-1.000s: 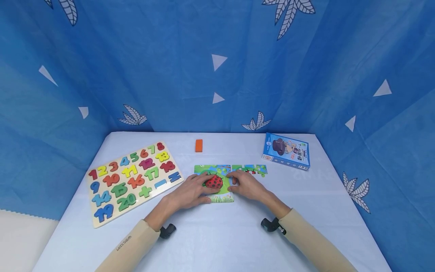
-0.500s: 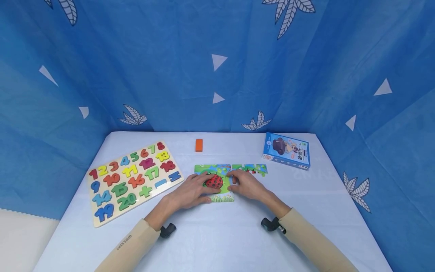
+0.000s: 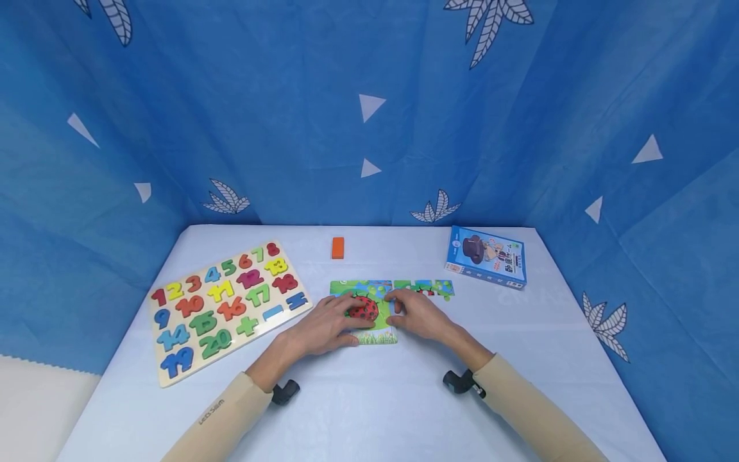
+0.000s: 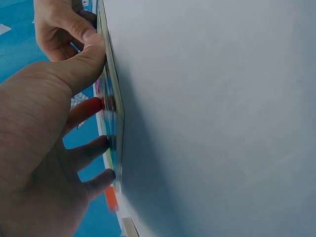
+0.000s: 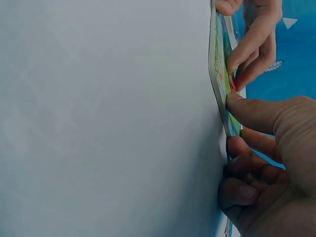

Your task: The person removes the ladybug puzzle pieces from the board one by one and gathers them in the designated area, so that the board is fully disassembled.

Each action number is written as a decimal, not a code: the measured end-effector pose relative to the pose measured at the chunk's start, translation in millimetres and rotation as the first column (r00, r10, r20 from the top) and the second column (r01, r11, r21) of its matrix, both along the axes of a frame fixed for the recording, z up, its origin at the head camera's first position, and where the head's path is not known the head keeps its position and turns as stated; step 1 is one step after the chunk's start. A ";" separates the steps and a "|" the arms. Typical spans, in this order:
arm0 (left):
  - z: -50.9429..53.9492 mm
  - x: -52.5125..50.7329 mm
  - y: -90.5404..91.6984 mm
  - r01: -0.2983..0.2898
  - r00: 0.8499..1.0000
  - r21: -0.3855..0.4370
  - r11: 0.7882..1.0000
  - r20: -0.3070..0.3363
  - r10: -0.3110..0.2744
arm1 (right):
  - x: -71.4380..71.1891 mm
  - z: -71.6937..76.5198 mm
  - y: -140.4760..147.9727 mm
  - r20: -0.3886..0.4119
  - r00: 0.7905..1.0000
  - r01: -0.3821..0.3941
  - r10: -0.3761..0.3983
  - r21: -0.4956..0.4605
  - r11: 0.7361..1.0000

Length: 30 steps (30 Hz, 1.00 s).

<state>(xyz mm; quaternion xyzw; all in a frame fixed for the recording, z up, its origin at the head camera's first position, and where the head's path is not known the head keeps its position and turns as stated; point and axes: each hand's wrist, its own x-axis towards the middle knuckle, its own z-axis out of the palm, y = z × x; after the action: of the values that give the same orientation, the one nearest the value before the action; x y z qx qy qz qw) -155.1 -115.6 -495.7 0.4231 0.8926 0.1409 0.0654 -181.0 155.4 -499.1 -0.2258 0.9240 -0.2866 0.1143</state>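
Note:
A ladybug jigsaw puzzle [image 3: 378, 333] lies flat on the white table, in front of the person. My left hand [image 3: 323, 324] rests over its left part with fingers spread, their tips pressing on the picture; in the left wrist view its thumb [image 4: 89, 61] is at the near edge. At the puzzle's right side is my right hand [image 3: 420, 314], thumb and index fingertips apart and touching the surface. Its other fingers [image 5: 239, 192] are curled. Whether a single piece is pinched there, I cannot tell. Beyond the right hand lies a strip of joined puzzle pieces [image 3: 441, 285].
On the left lies a wooden number board [image 3: 231, 308] with coloured numerals. An orange block [image 3: 337, 248] sits toward the back, and a blue game box [image 3: 487, 255] stands at the back right. Blue patterned cloth [image 3: 323, 128] hangs behind the table [image 3: 375, 410].

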 end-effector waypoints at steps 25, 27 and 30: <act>0.7 0.5 0.5 -0.016 1.000 -0.030 0.999 0.019 0.017 | 1.2 2.2 0.8 0.016 0.999 0.031 -0.029 -0.163 0.986; 0.6 0.6 0.5 -0.017 1.000 -0.027 1.000 0.024 0.017 | 1.6 2.7 0.8 0.037 0.999 0.040 -0.034 -0.181 0.983; 0.3 0.4 0.5 -0.018 0.999 -0.026 1.000 0.027 0.019 | 3.0 4.2 1.5 0.068 0.997 0.054 -0.040 -0.216 0.975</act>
<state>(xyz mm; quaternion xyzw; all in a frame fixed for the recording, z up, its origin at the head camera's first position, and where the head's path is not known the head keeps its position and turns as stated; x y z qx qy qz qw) -154.6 -115.1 -495.4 0.4120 0.8973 0.1358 0.0814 -178.0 156.9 -494.9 -0.2058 0.8882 -0.3954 0.1114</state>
